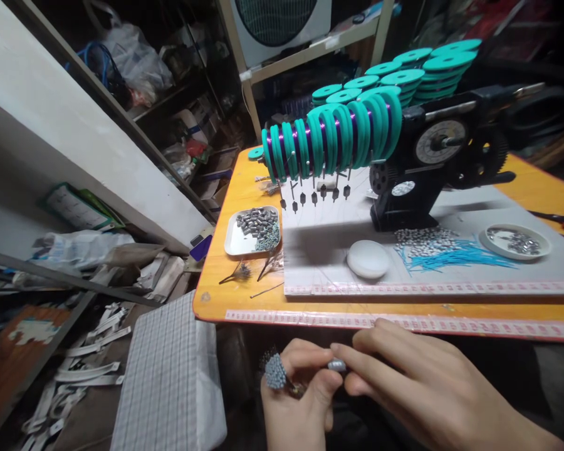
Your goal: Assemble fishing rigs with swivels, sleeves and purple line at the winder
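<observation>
- A small grey cylinder [337, 364] is held in the air just in front of the near edge of the orange table [210, 282], below the printed measuring tape [310, 320].
- Its long axis is laid roughly level, running left to right across the view, with the right end dipped slightly.
- By the left hand [305, 388], the cylinder's left part is pinched between thumb and forefinger, the gap between them narrowed to its thickness.
- The right end of the cylinder is pointed toward the right hand [413, 369], whose forefinger and thumb are brought close around that end; whether it is gripped or merely touched there cannot be told.
- A bundle of grey-blue tips [276, 371] is also kept in the left hand, beside the forefinger; the clustered ends are turned up and to the left, while the rest is mostly hidden by the fingers.
- On the table's left part, a white tray [230, 241] is filled with grey cylinders and small bluish pieces, lying at mixed angles.
- On the pale board [319, 272], a round white lid [368, 259] is set to the left of loose blue strips [455, 255].
- Behind these, a black winding machine [404, 194] is fitted with green spools [329, 138].
</observation>
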The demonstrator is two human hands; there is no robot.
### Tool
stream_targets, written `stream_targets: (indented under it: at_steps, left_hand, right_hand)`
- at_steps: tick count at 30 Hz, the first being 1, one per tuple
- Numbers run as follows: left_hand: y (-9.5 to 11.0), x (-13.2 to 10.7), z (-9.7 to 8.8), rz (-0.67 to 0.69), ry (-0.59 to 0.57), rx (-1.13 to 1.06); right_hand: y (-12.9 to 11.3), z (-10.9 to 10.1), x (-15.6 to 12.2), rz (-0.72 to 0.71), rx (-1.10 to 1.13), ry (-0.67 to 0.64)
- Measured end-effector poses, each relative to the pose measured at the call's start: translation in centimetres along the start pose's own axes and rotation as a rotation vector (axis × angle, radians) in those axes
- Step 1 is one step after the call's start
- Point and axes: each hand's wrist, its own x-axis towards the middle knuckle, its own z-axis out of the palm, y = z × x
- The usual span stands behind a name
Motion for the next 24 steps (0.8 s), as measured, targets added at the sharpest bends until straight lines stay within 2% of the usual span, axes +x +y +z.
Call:
stream_targets:
  at_steps: [4,6,9,11,15,20,24]
  left_hand:
    - [0.8,0.2,0.4,0.077,-0.038,0.056]
    - [1.0,0.3,0.7,0.063,-0.059,0.041]
    - [0.7,0.1,1.0,-0.046,-0.070,-0.053]
    - [0.1,-0.2,1.0,-0.095,-0.059,-0.116]
    - [-0.9,-0.8,0.9,-0.074,-0.075,-0.149]
    - [-0.5,-0.8,0.8,-0.046,-0.085,-0.120]
    - [0.2,-0.5,1.0,-0.021,-0.048,-0.062]
  right_hand:
    - [-0.1,-0.8,0.1,0.122,0.142,-0.192]
    - [-0.2,-1.0,0.0,0.219,0.265,-0.249]
    - [-0.6,-1.2,-0.1,0.358,0.394,-0.239]
    - [-0.8,-1.1,-0.1,0.394,0.424,-0.202]
    - [-1.0,-0.9,-0.3,0.377,0.408,-0.142]
    - [-0.7,-0.9,-0.6,0.252,0.295,-0.253]
    - [-0.5,-1.1,-0.2,0.138,0.145,-0.237]
